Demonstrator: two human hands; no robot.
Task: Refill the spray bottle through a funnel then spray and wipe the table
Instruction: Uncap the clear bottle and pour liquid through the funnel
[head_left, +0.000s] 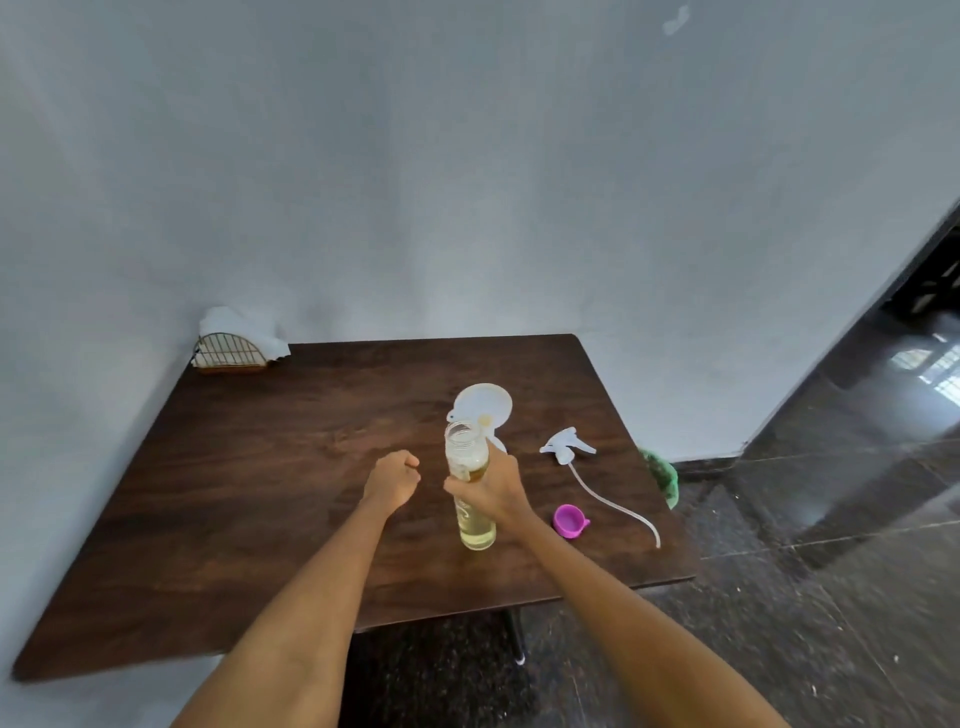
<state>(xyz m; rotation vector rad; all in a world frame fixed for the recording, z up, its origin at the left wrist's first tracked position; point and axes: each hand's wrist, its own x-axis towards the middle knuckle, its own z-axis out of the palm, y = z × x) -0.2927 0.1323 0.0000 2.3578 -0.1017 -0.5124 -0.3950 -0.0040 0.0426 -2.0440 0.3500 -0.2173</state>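
The right hand grips a clear bottle standing upright near the table centre, w/ open neck and pale yellow liquid in its lower part. A white funnel is just behind it. Left hand is a fist, holding nothing; spray head w/ tube and pink cap lie to the right.

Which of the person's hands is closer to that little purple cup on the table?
The right hand. It grips the clear bottle, with the purple cup just to its right. The left hand, curled in a fist and holding nothing, sits on the bottle's far side, away from the cup.
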